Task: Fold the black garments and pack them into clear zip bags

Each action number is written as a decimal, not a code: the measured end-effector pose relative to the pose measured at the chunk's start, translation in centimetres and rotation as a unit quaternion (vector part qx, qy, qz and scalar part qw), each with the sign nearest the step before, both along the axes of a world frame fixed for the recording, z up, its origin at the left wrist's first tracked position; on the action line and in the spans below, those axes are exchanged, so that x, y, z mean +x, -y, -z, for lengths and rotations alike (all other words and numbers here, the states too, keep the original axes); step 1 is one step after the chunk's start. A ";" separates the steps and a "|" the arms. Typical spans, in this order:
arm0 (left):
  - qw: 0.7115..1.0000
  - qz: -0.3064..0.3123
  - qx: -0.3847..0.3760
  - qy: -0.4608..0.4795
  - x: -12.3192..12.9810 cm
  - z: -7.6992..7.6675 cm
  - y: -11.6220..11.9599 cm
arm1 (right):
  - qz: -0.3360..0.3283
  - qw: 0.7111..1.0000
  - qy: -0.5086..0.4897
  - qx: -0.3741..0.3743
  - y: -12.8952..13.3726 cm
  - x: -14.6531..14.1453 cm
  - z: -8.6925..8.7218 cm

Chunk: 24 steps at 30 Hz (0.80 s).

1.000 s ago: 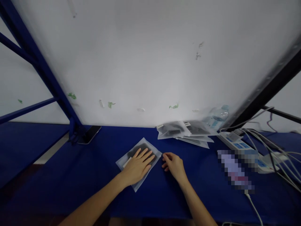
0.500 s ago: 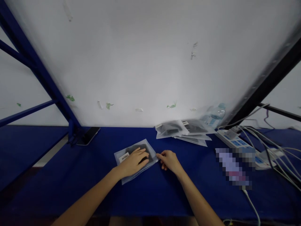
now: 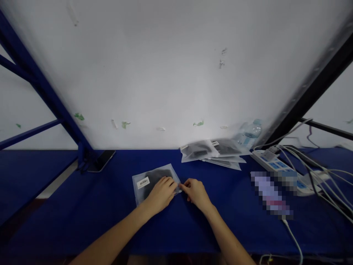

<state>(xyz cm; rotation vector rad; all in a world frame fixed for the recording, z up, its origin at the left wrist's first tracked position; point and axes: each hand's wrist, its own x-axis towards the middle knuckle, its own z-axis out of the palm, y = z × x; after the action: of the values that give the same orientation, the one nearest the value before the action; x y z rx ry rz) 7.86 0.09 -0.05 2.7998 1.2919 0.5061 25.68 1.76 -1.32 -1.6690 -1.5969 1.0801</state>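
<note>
Right grip (image 3: 195,192) at edge of frosted bag (image 3: 141,193), dark item (image 3: 154,178) inside.

This looks like a work station in a workshop or packing room, judging by the blue desk (image 3: 96,209) set within metal framing: a blue post (image 3: 52,97) rises at the desk's left, a black post (image 3: 311,88) at its right. A plain white panel (image 3: 154,73) with stuck scraps (image 3: 79,116) backs the desk. Translucent pouches (image 3: 195,150) lie along the desk's rear edge, a barcoded pouch (image 3: 154,178) on its front half, and a power strip (image 3: 278,165) with tangled cables (image 3: 299,155) on its right.
</note>
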 end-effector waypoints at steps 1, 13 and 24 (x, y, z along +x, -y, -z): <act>1.000 -0.006 0.004 -0.004 0.1 0.2 0.0 | 0.003 1.000 0.015 0.005 0.1 -0.1 -0.1; 0.997 0.011 0.051 -0.051 1.4 -0.5 1.8 | -0.055 0.998 -0.002 0.025 0.5 0.5 0.5; 0.989 -0.013 0.132 -0.072 2.3 0.4 0.9 | -0.124 0.978 0.008 0.166 2.1 1.2 0.0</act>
<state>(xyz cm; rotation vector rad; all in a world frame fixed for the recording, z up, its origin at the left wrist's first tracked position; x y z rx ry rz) 10.15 -0.77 -0.41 3.0915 1.3833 0.5210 26.92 -0.34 -1.34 -1.2863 -1.9135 0.8565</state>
